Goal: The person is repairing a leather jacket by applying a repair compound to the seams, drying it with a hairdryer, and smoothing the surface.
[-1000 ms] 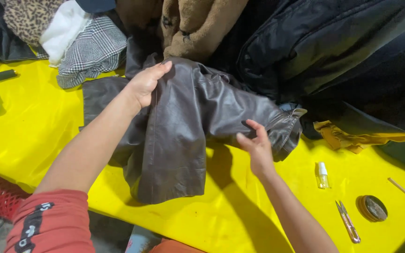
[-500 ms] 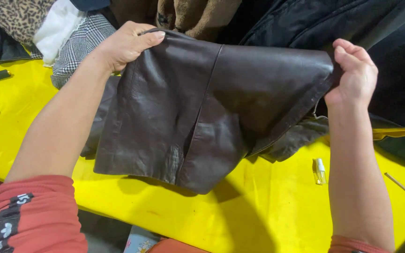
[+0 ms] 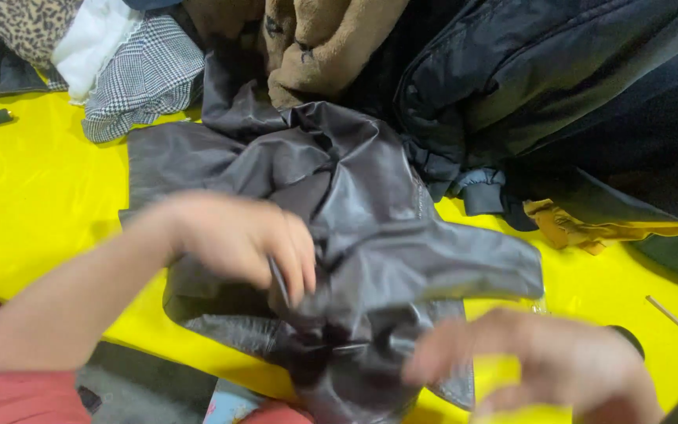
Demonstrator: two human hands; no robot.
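One dark brown leather jacket (image 3: 370,235) lies crumpled on the yellow worktop (image 3: 33,212), in front of a heap of coats. It looks soft, limp and fairly heavy, with a slick surface; a seam or hem would give the surest hold. The left hand (image 3: 249,243) pinches a fold near its middle. The right hand (image 3: 559,369) is blurred; whether it grips, I cannot tell.

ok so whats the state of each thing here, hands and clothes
left hand: blurred, fingers pinching the dark jacket
right hand: blurred, fingers spread, grip unclear
dark jacket: crumpled on the yellow table
checked garment: heaped
tan coat: heaped
black puffer jacket: piled
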